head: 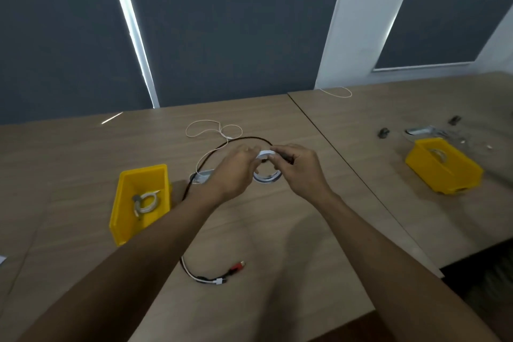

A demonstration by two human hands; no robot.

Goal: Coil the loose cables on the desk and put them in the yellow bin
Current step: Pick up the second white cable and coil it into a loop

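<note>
Two hands meet above the middle of the wooden desk (83, 153), both pinching one white coiled cable (268, 178) held up off the surface. The left hand (236, 172) has its fingers curled onto the top of the coil from the left; the right hand (298, 168) grips the same top arc from the right, thumb and forefinger closed on it, and a black cable (236, 141) seems to run into that grip too, though how it is held I cannot tell.

That black cable arcs away behind the hands and comes down toward the left forearm. Beyond it lies a thin white cable (211, 128) in loose loops — untidy, near the far edge of the desk. Closer to the person, just beside the left forearm, a short bundle of cable ends (213, 276) with a red plug rests on the wood.

The yellow bin (130, 230) sits left of the hands, near them, with one coiled white cable (145, 203) already inside. The left forearm passes just beside its right wall.

A seam separates this desk from a second desk (374, 108) on the right, where another yellow bin (444, 172) stands well apart among small blurred items. Bare wood lies between the hands and the near edge — open on the right side up to the seam.
</note>
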